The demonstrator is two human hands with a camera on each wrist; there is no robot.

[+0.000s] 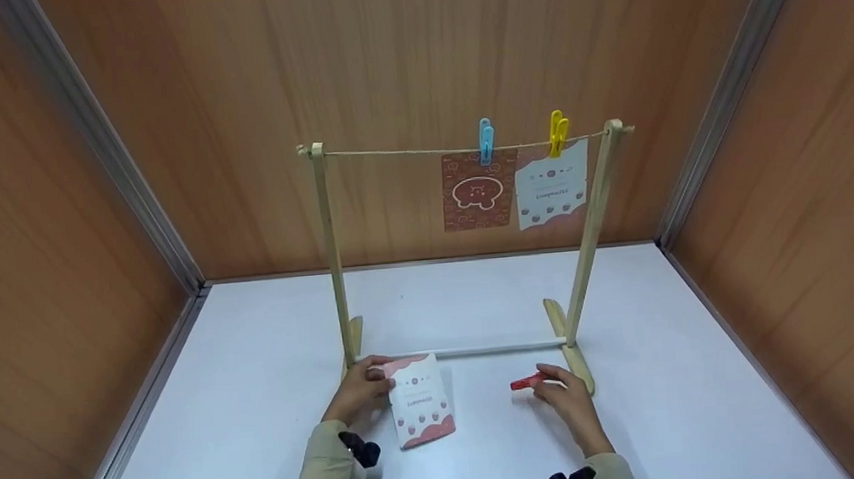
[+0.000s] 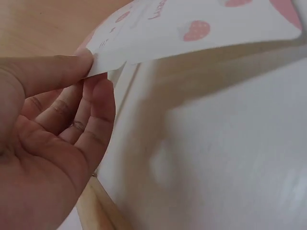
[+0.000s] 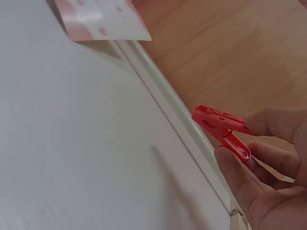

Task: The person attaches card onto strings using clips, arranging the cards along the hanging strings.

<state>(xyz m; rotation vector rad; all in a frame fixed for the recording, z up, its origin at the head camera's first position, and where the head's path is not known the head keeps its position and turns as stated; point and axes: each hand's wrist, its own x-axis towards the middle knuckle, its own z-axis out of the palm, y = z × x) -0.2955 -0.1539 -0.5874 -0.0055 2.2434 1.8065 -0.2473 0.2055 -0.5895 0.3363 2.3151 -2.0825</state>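
Between thumb and fingers, my left hand [image 1: 362,391] pinches a pink and white card [image 1: 420,405] with strawberry prints by its left edge. In the left wrist view the card [image 2: 196,31] is raised at a slant, its shadow falling on the white table. To the right, my right hand [image 1: 567,401] holds a red clothespin [image 1: 526,382] by its handles. The clothespin's nose [image 3: 202,113] points away from the fingers with nothing in it, and its jaws look closed.
Behind the hands stands a wooden frame [image 1: 332,253] with a string [image 1: 391,152] across its top. A blue clothespin [image 1: 486,141] holds a brown bear card [image 1: 476,204] there; a yellow clothespin [image 1: 558,134] holds a pink and white card [image 1: 550,189]. A white bar [image 1: 495,350] joins the frame's feet.
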